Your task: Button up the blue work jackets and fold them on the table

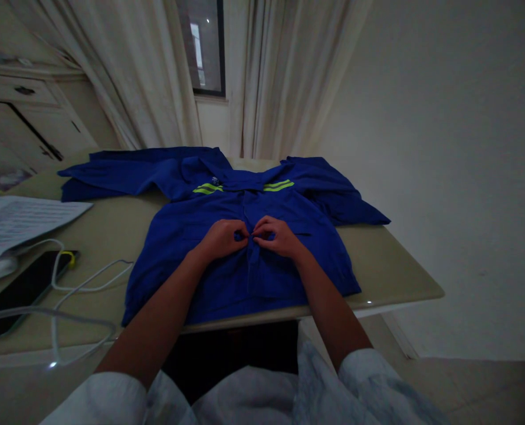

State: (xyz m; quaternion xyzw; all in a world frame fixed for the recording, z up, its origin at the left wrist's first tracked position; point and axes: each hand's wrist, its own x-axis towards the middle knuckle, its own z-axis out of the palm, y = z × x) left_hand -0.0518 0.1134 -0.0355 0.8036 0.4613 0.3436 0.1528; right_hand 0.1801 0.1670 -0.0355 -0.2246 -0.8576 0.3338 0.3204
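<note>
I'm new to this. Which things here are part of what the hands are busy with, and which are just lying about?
In use:
- blue jacket, spread on the table
- left hand and right hand, both pinching the jacket's front

Just lying about, on the table's left side:
- dark phone
- white cable
- printed paper

Beige table [399, 273] under a blue jacket [245, 203], printed paper [21, 221], black phone [26, 290] and white cable [54, 336]

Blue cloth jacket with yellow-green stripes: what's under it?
The blue jacket rests on the smooth beige tabletop visible around it; anything else underneath is covered and can't be seen.
</note>
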